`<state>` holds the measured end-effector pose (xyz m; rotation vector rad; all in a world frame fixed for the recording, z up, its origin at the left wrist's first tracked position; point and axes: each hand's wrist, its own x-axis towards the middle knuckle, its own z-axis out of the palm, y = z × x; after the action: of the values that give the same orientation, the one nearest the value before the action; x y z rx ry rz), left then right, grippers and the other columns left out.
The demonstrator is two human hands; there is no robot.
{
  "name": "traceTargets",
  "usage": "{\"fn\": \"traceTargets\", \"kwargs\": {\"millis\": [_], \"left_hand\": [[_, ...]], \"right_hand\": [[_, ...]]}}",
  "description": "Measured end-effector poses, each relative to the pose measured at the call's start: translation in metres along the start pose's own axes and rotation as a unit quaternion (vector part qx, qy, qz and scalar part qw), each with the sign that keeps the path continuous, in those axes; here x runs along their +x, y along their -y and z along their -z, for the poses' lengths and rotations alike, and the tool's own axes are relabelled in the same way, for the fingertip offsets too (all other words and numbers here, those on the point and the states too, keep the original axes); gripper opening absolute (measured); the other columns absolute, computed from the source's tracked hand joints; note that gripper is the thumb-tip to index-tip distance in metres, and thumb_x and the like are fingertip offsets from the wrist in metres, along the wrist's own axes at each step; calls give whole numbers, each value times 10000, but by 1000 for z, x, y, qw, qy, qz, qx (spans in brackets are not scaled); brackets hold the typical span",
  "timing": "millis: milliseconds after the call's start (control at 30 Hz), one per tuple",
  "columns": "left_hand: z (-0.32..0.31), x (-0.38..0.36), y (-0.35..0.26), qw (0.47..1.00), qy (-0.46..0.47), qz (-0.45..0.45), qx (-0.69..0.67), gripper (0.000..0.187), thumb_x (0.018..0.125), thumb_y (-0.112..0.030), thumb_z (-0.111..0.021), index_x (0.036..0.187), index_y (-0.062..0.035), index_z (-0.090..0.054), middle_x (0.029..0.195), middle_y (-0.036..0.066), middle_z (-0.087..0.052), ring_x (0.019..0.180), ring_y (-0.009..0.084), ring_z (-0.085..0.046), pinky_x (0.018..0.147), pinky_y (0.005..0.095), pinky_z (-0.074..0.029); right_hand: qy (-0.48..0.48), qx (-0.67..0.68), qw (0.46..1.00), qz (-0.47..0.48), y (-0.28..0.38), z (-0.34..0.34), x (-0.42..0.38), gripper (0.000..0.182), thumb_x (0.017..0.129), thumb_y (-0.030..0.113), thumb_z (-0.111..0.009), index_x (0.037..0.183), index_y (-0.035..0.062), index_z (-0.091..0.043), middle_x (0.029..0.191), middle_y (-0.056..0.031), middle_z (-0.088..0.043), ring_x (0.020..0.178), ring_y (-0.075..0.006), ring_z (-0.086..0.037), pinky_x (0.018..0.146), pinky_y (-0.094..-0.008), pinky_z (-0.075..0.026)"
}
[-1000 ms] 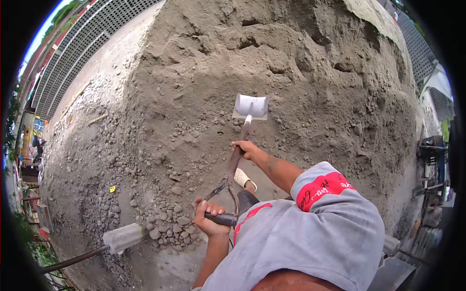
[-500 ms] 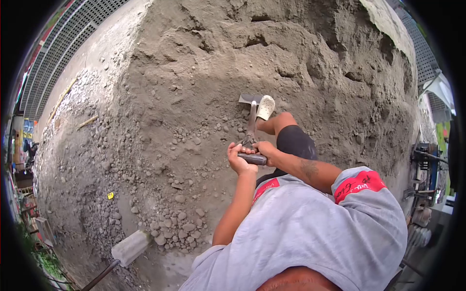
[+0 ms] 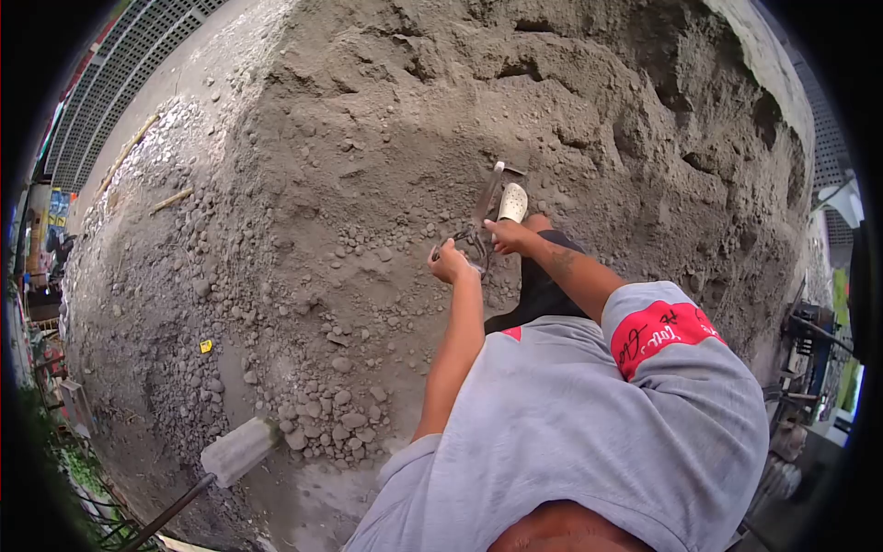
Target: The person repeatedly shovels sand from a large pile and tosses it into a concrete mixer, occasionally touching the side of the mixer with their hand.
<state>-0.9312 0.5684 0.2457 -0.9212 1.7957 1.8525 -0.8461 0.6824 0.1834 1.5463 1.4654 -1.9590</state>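
Observation:
A shovel (image 3: 489,195) with a D-shaped grip slants away from my body, its blade (image 3: 515,171) seen nearly edge-on just past my foot. My left hand (image 3: 451,262) is closed around the side of the grip. On the shaft just ahead of the grip, my right hand (image 3: 506,235) is wrapped round the tool. Beside the shaft is my foot in a cream clog (image 3: 512,202), on the loose grey sand. How deep the blade's edge sits in the sand cannot be made out.
A high bank of packed sand (image 3: 570,101) rises in front. Loose stones (image 3: 336,419) are heaped at the lower left, near a second shovel's pale blade (image 3: 239,451). A small yellow object (image 3: 205,347) and a stick (image 3: 171,201) lie on the left slope.
The shovel and both my hands have moved forward, away from my body. The blade has shifted right and swung round beyond the clog. Both hands stay on the tool.

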Motion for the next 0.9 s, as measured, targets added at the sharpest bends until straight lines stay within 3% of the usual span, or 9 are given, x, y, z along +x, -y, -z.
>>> {"fn": "traceTargets", "kwargs": {"millis": [33, 100, 233, 400, 467, 567, 600, 733, 900], "left_hand": [[3, 2, -1, 1000, -6, 7, 7, 180, 667, -23, -597, 822, 23, -519, 626, 95, -527, 439, 169, -473, 372, 287, -367], [16, 9, 5, 999, -26, 19, 40, 260, 660, -26, -592, 896, 49, -512, 639, 112, -539, 418, 173, -466, 344, 287, -354], [63, 65, 49, 994, -78, 9, 80, 432, 650, -10, -625, 1053, 2, -472, 660, 116, -528, 443, 169, -454, 381, 279, -365], [136, 193, 116, 972, -94, 167, 136, 139, 666, 25, -570, 780, 36, -491, 584, 84, -494, 399, 159, -438, 367, 278, -377], [127, 180, 99, 979, -123, 116, 112, 131, 662, 28, -571, 747, 17, -471, 572, 74, -480, 399, 151, -426, 373, 262, -366], [85, 115, 61, 990, -119, 42, 69, 139, 656, 32, -577, 737, 6, -467, 564, 68, -473, 408, 146, -425, 386, 248, -359], [80, 106, 67, 987, -128, 27, 93, 142, 653, 37, -576, 740, 6, -469, 569, 70, -476, 410, 144, -427, 385, 247, -356], [99, 94, 102, 971, -181, -13, 153, 157, 631, 73, -551, 762, 21, -481, 582, 71, -483, 403, 138, -432, 372, 249, -356], [140, 69, 90, 965, -194, 6, 176, 169, 601, 121, -494, 746, 37, -472, 589, 70, -484, 393, 133, -434, 358, 250, -353]], "right_hand": [[-32, 26, 999, -10, -2, 11, 6, 546, 887, 429, -429, 1124, -60, -484, 1001, -178, -563, 826, -247, -573, 685, -345, -469], [-116, 26, 992, 45, -4, 26, 2, 509, 865, 467, -443, 928, -29, -539, 761, -120, -557, 555, -193, -499, 478, -335, -414], [-117, 1, 991, -61, -51, 67, 91, 532, 812, 496, -517, 800, -30, -597, 722, -91, -562, 588, -182, -508, 515, -338, -393], [-160, -35, 980, -116, -29, 66, 168, 504, 757, 436, -627, 840, -59, -584, 739, -94, -567, 598, -184, -506, 526, -325, -406], [-122, 84, 987, -62, -1, 61, 185, 436, 740, 331, -684, 891, -63, -574, 773, -93, -583, 636, -203, -548, 552, -338, -443], [-102, 270, 952, -105, -59, 46, 310, 361, 772, 363, -639, 890, 25, -587, 724, -86, -563, 677, -213, -561, 630, -364, -468], [-151, 387, 901, -123, -22, 40, 293, 250, 752, 199, -672, 835, -17, -578, 693, -87, -559, 590, -201, -546, 494, -340, -444], [-65, 308, 938, -144, -55, 41, 322, 143, 784, 156, -621, 800, 29, -557, 605, -61, -507, 529, -194, -506, 504, -349, -446], [-139, 372, 907, -137, -71, 14, 282, 89, 754, 59, -600, 769, -20, -563, 610, -90, -527, 493, -194, -508, 409, -328, -424]]}}
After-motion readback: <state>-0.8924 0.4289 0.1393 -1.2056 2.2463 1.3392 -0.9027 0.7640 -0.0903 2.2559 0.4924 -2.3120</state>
